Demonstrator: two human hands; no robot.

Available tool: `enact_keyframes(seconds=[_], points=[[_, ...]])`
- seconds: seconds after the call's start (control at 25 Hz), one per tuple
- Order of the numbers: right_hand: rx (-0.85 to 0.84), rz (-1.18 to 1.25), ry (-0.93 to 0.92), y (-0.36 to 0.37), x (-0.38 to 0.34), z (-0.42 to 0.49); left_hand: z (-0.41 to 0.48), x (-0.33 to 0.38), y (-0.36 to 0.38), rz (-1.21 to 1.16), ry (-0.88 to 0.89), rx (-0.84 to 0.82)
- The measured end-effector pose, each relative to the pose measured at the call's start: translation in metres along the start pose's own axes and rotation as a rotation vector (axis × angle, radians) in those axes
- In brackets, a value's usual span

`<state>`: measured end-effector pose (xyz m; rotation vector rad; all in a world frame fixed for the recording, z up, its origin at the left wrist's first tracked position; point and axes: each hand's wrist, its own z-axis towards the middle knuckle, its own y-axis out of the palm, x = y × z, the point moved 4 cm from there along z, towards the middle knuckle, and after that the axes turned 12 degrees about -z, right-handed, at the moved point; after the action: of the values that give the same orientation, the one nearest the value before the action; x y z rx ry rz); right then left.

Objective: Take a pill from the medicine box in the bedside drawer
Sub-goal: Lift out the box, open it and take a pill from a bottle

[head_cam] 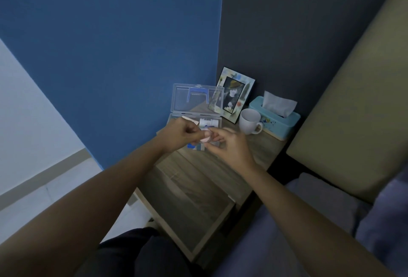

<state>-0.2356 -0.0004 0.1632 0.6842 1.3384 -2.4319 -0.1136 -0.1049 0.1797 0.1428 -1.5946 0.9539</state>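
Item: medicine box (pixel 176 119), clear plastic, on the wooden bench (pixel 198 179) beside the bed. Lid (pixel 196 100) up, standing nearly upright at the far side, against the blue wall; a blue handle (pixel 198 93) shows through it. The box's long axis runs left to right across my view, hinge on the far edge, open side toward me. Inside: a white bottle (pixel 208 122) lying on its side, long axis parallel to the box; the rest of the contents are hidden by my hands, bar some blue packaging (pixel 194 146) at the near edge.

Item: my left hand (pixel 180 134), over the box, fingers curled and pinched on a small pale strip (pixel 189 119) that sticks out up and to the left from the top of the fist. I cannot tell what the strip is.

Item: my right hand (pixel 229 144), just right of the left and meeting it. Thumb and forefinger close on a small pinkish round thing (pixel 206 136) between the two hands; whether it is a pill or a cap I cannot tell. Both hands touch at that thing, above the box's near right part.

Item: white mug (pixel 250 124), upright, handle toward the lower right, just right of the box.

Item: teal tissue box (pixel 276 122), one tissue (pixel 279 104) standing up out of it, behind and right of the mug.

Item: picture frame (pixel 234 95), propped against the dark wall, partly behind the lid.

Item: drawer (pixel 194 217), pulled out toward me below the bench top; nothing visible inside.
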Motion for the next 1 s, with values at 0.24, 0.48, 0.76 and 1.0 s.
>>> enact_keyframes(seconds=[0.24, 0.48, 0.76, 1.0], points=[[-0.016, 0.113, 0.13, 0.003, 0.006, -0.005, 0.0, -0.001, 0.001, -0.158, -0.023, -0.066], [0.021, 0.131, 0.15, 0.004, 0.005, -0.012, 0.004, -0.004, 0.004, -0.081, -0.085, -0.049], [0.022, 0.172, 0.159, 0.004, 0.007, -0.01, 0.006, 0.0, -0.003, -0.172, -0.102, -0.111], [0.028, 0.151, 0.131, 0.005, 0.006, -0.008, 0.01, 0.006, -0.008, -0.075, -0.065, -0.156]])
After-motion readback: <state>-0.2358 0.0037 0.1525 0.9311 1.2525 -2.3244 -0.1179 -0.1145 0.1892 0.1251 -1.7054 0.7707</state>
